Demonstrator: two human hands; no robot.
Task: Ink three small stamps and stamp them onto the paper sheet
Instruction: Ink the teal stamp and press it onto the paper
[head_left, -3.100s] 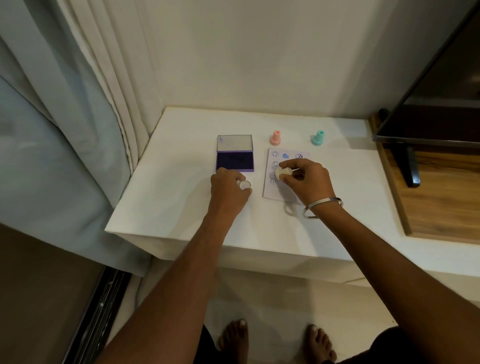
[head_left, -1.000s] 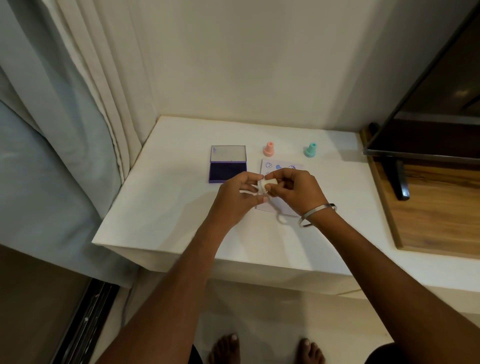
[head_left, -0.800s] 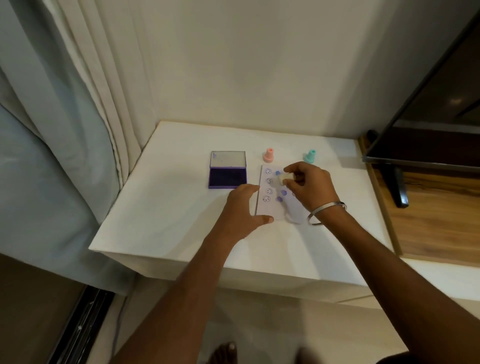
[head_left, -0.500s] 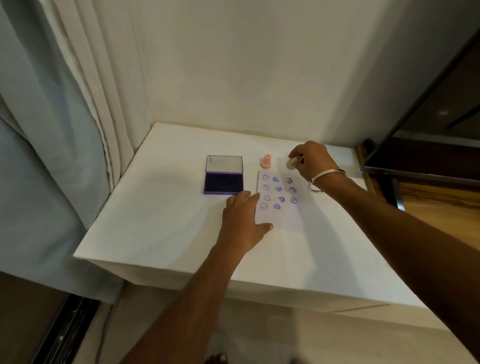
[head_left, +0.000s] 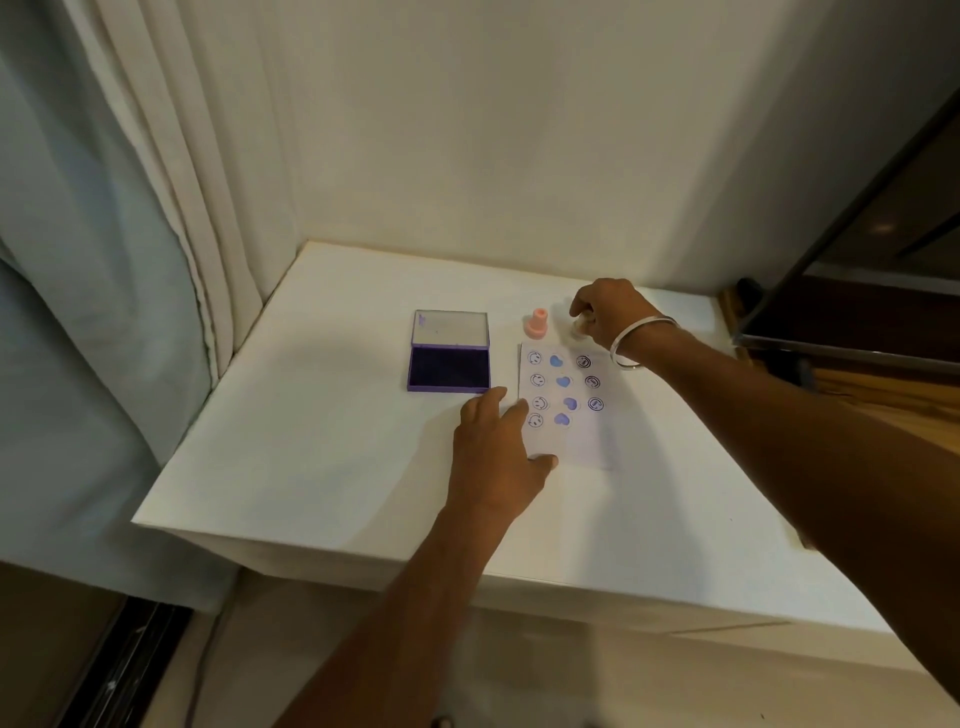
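Paper sheet (head_left: 587, 441) lies flat on white table (head_left: 322, 457), just right of open purple ink pad (head_left: 450, 368), lid up. Sheet carries three columns of purple prints: smileys left, hearts middle, ringed marks right. Left hand (head_left: 496, 457) rests palm down on the sheet's left edge, fingers spread flat, holding nothing; fingertips near the pad's front corner. Right hand (head_left: 610, 312) sits beyond the sheet's far edge, fingers curled narrow around a small pale stamp (head_left: 577, 328), which is at table level just past the sheet's top right; can't tell if it touches the table. Metal bangle (head_left: 636, 343) on right wrist. Pink stamp (head_left: 536, 324) stands upright between the ink pad lid and the right hand, near the sheet's top left corner, touching neither. Curtain (head_left: 156, 260) hangs at left.
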